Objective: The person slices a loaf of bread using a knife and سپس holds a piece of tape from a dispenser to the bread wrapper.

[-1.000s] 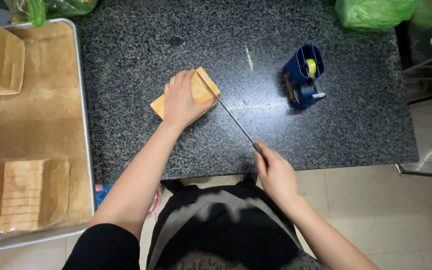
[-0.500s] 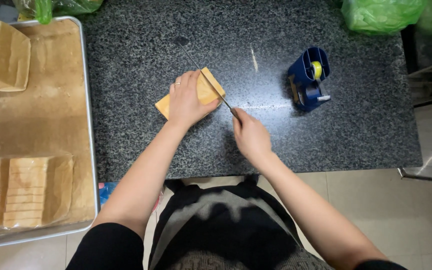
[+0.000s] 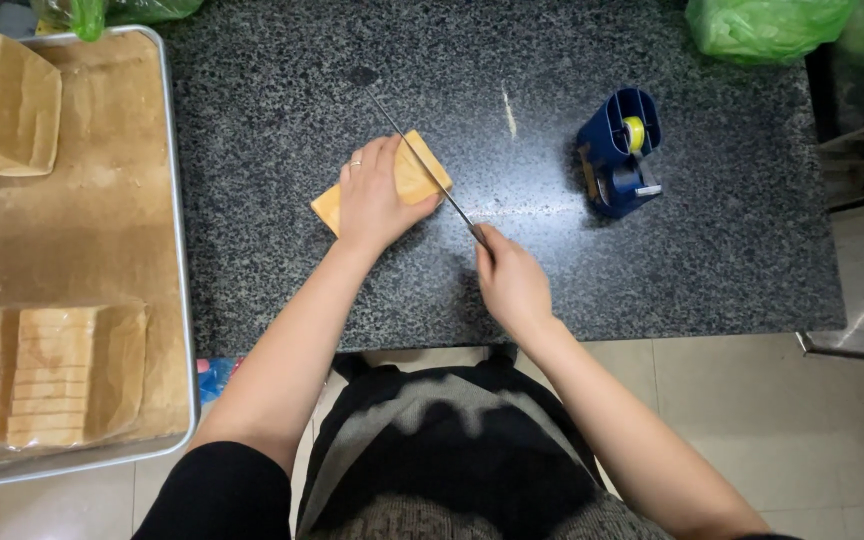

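A small block of yellow bread (image 3: 419, 177) lies on the dark speckled stone counter (image 3: 282, 110). My left hand (image 3: 372, 195) presses flat on top of it, a ring on one finger. My right hand (image 3: 510, 280) grips the handle of a long thin knife (image 3: 422, 165). The blade runs diagonally up and left across the bread's right end, its tip past the far side of the block.
A metal tray (image 3: 180, 250) at the left holds a whole loaf (image 3: 2, 100) and sliced loaves (image 3: 52, 375). A blue tape dispenser (image 3: 617, 150) stands right of the bread. Green plastic bags (image 3: 767, 25) sit at the counter's far edge.
My right hand has pushed the knife forward and to the left, so the blade now reaches well beyond the bread. My left hand has stayed on the block.
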